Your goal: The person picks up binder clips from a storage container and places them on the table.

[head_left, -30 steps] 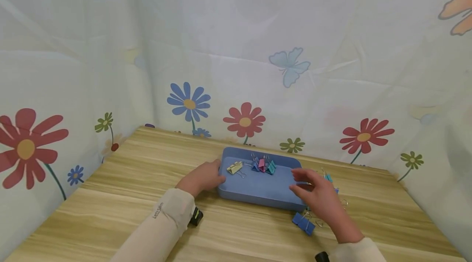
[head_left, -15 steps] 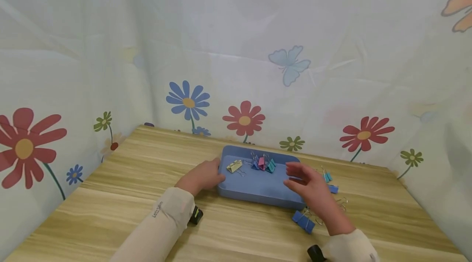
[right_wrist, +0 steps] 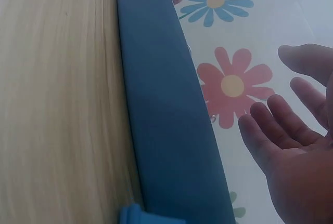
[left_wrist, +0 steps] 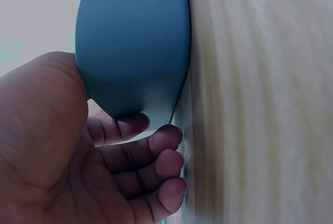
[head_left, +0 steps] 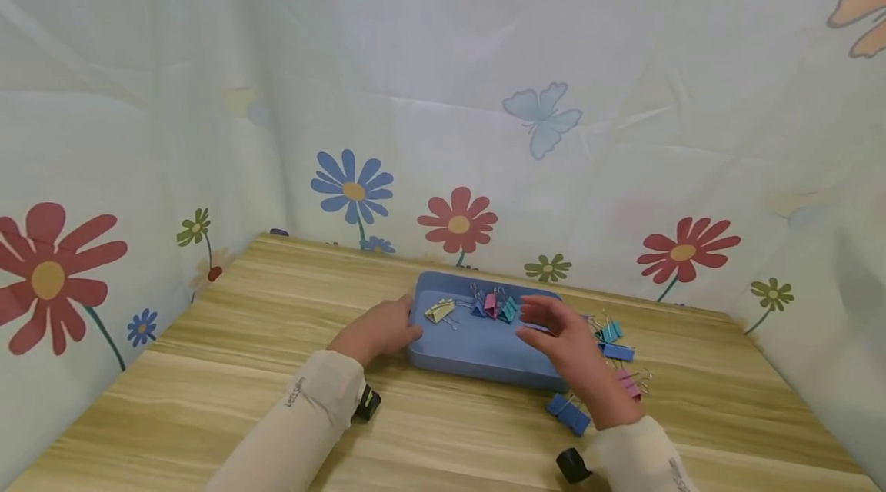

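Observation:
A blue tray (head_left: 477,369) lies on the table with several binder clips in it. A yellow clip (head_left: 439,310) is at its left; a blue clip (head_left: 478,304), a pink clip (head_left: 491,306) and a teal clip (head_left: 508,310) stand in a row along the back. My left hand (head_left: 379,332) grips the tray's left end, its fingers (left_wrist: 166,138) bent around the outer wall in the left wrist view. Above the tray's right part hovers my right hand (head_left: 564,338), fingers apart and slightly bent, holding nothing, as the right wrist view also shows.
Right of the tray lie more binder clips: a teal one (head_left: 611,331), a blue one (head_left: 618,352), a pink one (head_left: 628,383) and, at the near right corner, a larger blue one (head_left: 569,414). A flowered curtain (head_left: 415,131) hangs behind the wood-grain table (head_left: 277,284).
My right hand has moved left, from the tray's right edge to over its inside, uncovering more of the clips on the right. The left hand has stayed on the tray.

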Demonstrator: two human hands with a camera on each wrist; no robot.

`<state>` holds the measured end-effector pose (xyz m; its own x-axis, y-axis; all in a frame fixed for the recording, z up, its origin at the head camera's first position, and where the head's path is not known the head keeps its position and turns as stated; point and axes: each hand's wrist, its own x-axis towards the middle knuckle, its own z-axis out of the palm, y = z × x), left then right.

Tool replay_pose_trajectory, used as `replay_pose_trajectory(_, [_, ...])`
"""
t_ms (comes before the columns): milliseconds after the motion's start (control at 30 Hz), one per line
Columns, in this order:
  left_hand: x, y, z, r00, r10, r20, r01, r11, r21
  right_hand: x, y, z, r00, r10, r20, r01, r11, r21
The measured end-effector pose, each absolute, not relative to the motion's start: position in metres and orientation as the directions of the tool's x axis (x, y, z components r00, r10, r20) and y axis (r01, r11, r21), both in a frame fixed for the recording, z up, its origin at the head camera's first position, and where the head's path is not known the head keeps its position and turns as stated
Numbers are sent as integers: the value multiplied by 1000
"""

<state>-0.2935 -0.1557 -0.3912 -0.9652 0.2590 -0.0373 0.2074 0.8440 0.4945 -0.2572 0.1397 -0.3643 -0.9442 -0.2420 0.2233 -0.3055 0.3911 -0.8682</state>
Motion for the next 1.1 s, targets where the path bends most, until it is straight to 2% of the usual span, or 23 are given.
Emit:
replay_pose_trajectory(300, [-294,-155,-391,-966,258,-33,209,845,492,-261,125,-364,-951,-245,188,-267,348,-899])
replay_pose_trajectory(1100, [-295,-156,-392,-961,275,-9,237,843,483,-275,101,-370,-948,-251,197,-267,286,-920])
